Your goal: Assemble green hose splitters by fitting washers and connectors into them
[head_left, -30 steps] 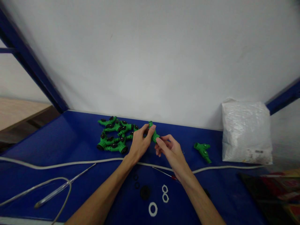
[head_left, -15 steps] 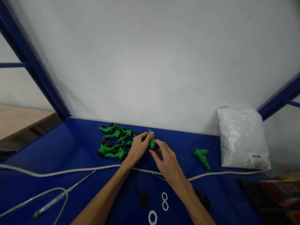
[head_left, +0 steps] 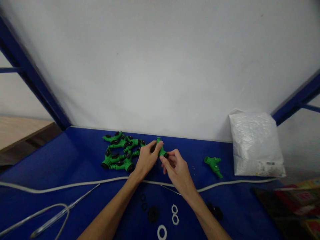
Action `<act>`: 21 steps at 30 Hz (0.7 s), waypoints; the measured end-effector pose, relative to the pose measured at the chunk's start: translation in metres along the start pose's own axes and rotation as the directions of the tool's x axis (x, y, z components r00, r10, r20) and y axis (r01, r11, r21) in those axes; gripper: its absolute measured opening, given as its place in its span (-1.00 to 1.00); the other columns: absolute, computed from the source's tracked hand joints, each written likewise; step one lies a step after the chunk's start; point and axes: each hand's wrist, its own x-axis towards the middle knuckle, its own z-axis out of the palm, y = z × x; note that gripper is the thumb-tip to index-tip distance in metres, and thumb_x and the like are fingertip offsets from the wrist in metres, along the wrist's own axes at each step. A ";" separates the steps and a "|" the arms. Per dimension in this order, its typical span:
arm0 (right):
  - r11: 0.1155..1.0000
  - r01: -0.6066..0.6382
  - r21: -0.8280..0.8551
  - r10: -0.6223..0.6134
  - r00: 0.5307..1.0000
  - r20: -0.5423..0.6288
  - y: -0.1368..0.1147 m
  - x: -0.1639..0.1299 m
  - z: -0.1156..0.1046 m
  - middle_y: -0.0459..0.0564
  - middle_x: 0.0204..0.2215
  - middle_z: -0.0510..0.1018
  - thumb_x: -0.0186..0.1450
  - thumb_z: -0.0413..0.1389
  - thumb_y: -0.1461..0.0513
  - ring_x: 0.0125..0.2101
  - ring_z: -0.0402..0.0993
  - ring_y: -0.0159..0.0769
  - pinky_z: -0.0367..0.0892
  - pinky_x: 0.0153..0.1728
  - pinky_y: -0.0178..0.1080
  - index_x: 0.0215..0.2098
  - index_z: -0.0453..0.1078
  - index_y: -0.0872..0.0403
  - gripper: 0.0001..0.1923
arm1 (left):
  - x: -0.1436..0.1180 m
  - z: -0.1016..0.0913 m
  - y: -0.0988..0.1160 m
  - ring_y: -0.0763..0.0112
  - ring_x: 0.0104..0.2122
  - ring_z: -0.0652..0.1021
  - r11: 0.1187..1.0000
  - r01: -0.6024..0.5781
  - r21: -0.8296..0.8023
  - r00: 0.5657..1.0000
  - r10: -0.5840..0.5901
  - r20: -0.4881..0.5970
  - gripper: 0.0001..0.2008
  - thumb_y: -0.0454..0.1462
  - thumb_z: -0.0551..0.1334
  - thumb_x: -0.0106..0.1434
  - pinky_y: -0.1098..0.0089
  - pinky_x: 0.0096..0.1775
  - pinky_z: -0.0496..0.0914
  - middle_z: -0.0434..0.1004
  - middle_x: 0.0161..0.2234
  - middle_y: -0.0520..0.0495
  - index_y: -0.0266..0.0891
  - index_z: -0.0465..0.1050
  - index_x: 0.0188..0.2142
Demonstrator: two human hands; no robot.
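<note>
My left hand (head_left: 147, 159) is closed around a green Y-shaped hose splitter (head_left: 161, 149), whose lower end carries a black collar (head_left: 166, 155). The thumb and fingers of my right hand (head_left: 178, 170) pinch that black collar. Part of the splitter is hidden behind my left fingers. To the left lies a cluster of similar green splitters (head_left: 126, 163) with black knobs and collars. A single green splitter body (head_left: 213, 165), without black parts that I can see, rests on the right of the blue table (head_left: 82, 150).
White rings (head_left: 162, 232), thin black rings (head_left: 144, 206) and a black round part (head_left: 153, 213) lie near the front. Dark parts (head_left: 215, 211) sit by my right forearm. A pale cable (head_left: 112, 180) crosses the table. A clear-handled screwdriver (head_left: 53, 220) lies left, a white plastic package (head_left: 257, 146) right.
My right hand's thumb and fingers have closed in on the splitter's black collar. My left hand keeps its hold. The whole view has shifted slightly.
</note>
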 end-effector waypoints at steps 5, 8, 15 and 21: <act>0.980 -0.180 0.089 0.173 0.981 0.088 -0.003 0.007 -0.007 -0.09 -0.62 0.50 0.38 -0.11 -0.17 -0.70 0.43 -0.29 0.28 -0.65 -0.28 -0.35 0.21 0.02 -0.54 | -0.003 0.001 0.000 0.48 -0.56 0.36 1.000 -0.024 0.000 0.999 0.024 -0.036 -0.58 0.03 0.11 0.33 0.49 -0.50 0.22 0.40 -0.55 0.07 -0.24 0.54 -0.32; 0.981 -0.193 -0.031 0.195 0.976 0.095 -0.013 -0.011 -0.027 -0.08 -0.64 0.48 0.39 -0.09 -0.15 -0.70 0.41 -0.31 0.29 -0.63 -0.27 -0.42 0.33 0.06 -0.49 | -0.001 0.004 -0.004 0.51 -0.63 0.33 0.988 0.057 -0.143 0.998 -0.059 -0.012 -0.54 0.07 0.09 0.32 0.50 -0.58 0.21 0.37 -0.56 0.08 -0.25 0.56 -0.25; 0.732 0.240 -0.638 -0.100 0.963 0.249 0.011 -0.101 -0.067 0.04 0.01 0.54 0.37 0.12 0.08 -0.03 0.54 -0.09 0.45 -0.03 -0.15 0.03 0.50 -0.13 -0.71 | 0.006 0.009 -0.013 0.42 -0.60 0.47 0.829 0.278 -0.486 0.961 -0.241 0.138 -0.43 0.14 0.16 0.23 0.53 -0.67 0.21 0.43 -0.59 0.01 -0.34 0.57 -0.16; 0.724 0.349 -0.595 -0.136 0.918 0.374 0.027 -0.105 -0.061 0.01 -0.14 0.57 0.39 0.06 0.27 -0.17 0.57 -0.16 0.53 -0.19 -0.23 -0.02 0.51 -0.15 -0.71 | 0.004 0.010 -0.009 0.47 -0.63 0.44 0.794 0.358 -0.491 0.933 -0.287 0.217 -0.43 0.13 0.19 0.20 0.55 -0.66 0.17 0.44 -0.60 0.01 -0.35 0.56 -0.14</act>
